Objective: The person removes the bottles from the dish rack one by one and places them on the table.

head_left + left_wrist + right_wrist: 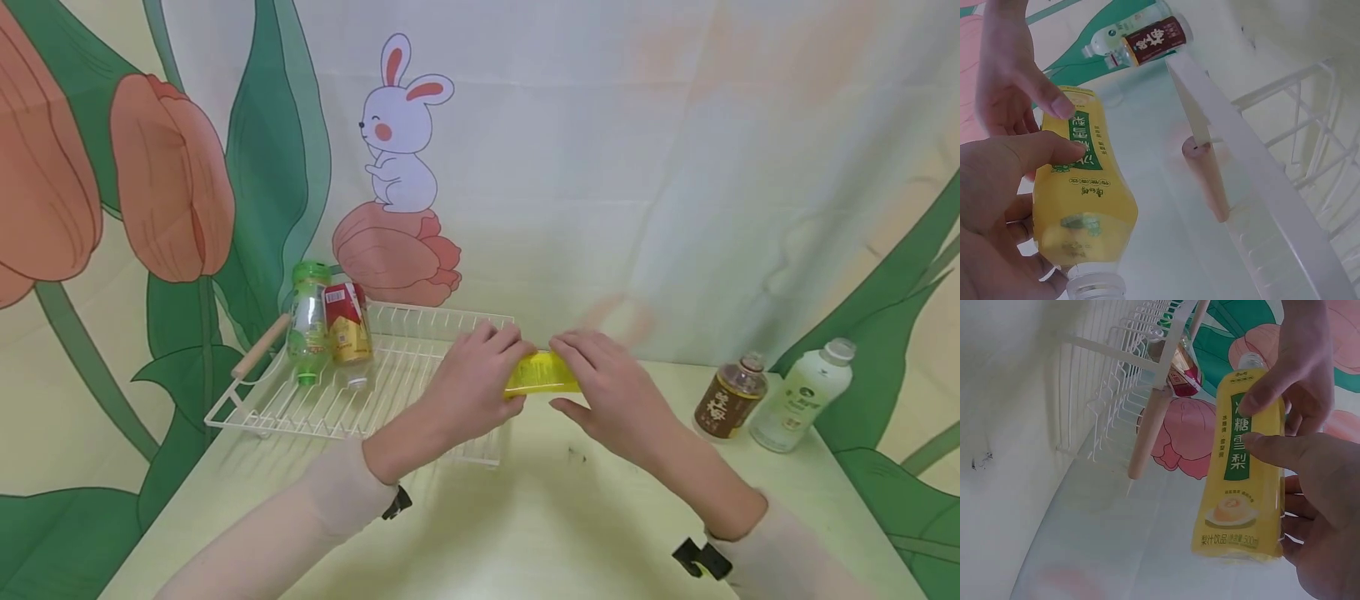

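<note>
Both hands hold a yellow pear-drink bottle (543,373) in front of me, just past the right edge of the wire rack. My left hand (476,379) grips it towards the neck, thumb on the green label and fingers curled behind. Towards the base, my right hand (615,392) holds it with the thumb over the label side and fingers behind. In the right wrist view the bottle (1241,487) shows its label, with its neck end up. The left wrist view has the clear neck (1094,278) at the bottom.
A white wire rack (405,354) with a wooden handle (261,346) stands on the left of the table. On it lie a green-capped clear bottle (307,321) and a red-and-gold labelled bottle (347,327). A brown-labelled bottle (729,400) and a pale green bottle (801,398) stand at right.
</note>
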`<action>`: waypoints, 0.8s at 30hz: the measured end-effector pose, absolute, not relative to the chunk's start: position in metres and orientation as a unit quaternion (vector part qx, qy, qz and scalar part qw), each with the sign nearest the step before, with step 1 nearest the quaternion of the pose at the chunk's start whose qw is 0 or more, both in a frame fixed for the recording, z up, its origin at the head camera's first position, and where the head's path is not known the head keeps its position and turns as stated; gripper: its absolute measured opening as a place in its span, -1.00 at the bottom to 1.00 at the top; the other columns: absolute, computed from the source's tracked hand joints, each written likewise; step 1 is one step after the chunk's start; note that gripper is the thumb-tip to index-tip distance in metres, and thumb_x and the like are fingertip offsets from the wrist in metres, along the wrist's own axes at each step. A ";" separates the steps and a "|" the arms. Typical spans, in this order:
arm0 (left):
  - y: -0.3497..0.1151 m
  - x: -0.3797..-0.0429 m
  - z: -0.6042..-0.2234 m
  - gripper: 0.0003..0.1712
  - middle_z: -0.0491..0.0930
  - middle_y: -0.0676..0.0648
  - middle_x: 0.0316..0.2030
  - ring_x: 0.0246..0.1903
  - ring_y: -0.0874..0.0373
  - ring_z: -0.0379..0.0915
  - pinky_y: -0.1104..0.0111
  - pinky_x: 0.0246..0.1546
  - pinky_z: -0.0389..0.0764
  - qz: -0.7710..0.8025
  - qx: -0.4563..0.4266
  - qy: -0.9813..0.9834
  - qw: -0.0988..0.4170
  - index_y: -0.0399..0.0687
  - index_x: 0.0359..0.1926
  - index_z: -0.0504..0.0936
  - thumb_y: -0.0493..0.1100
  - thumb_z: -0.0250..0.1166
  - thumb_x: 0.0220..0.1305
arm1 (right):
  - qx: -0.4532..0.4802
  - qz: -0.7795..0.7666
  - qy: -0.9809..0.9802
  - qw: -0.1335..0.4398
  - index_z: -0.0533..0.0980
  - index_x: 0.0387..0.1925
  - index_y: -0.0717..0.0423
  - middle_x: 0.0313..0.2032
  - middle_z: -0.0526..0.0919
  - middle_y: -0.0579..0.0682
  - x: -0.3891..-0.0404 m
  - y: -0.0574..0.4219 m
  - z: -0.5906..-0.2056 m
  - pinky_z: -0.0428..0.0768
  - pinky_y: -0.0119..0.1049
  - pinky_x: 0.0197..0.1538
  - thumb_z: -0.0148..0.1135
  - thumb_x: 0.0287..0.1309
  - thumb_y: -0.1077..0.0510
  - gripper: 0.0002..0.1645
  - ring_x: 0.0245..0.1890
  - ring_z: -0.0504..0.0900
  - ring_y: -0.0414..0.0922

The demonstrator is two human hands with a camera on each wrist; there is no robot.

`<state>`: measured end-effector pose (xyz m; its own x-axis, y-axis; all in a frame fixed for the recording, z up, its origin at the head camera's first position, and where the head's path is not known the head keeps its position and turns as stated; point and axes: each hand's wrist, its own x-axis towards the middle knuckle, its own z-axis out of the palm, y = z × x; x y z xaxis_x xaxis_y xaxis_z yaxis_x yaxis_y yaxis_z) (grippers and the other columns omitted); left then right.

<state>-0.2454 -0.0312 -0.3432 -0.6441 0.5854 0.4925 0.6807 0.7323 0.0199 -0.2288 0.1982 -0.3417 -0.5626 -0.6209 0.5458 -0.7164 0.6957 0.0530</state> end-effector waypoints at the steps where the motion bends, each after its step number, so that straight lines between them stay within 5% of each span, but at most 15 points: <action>1: -0.030 -0.245 -0.343 -0.41 0.57 0.05 -0.03 -0.08 0.07 0.39 0.21 -0.05 0.55 -0.101 -0.356 -0.899 0.232 -0.02 0.15 0.67 -0.08 0.62 0.09 | 0.380 0.084 -0.880 0.273 0.50 0.29 0.32 0.22 0.61 0.16 -0.229 0.198 -0.343 0.58 0.06 0.32 0.77 -0.09 0.16 -0.08 0.24 0.56 0.16; 10: -0.024 -0.241 -0.347 -0.44 0.56 0.06 -0.10 -0.17 0.12 0.38 0.33 -0.14 0.53 -0.073 -0.382 -0.892 0.232 -0.03 0.11 0.69 -0.06 0.63 0.08 | 0.371 0.053 -0.889 0.264 0.60 0.14 0.24 0.00 0.68 0.06 -0.229 0.198 -0.352 0.69 -0.09 0.06 0.76 -0.07 0.11 -0.25 0.00 0.61 0.04; 24: -0.019 -0.240 -0.363 -0.40 0.50 0.03 -0.09 -0.10 0.12 0.36 0.34 -0.17 0.57 -0.036 -0.397 -0.894 0.204 -0.04 0.12 0.66 0.11 0.60 0.13 | 0.376 0.024 -0.896 0.233 0.63 0.05 0.20 -0.08 0.73 0.00 -0.226 0.204 -0.362 0.65 -0.05 0.04 0.78 -0.10 0.05 -0.31 -0.03 0.63 0.01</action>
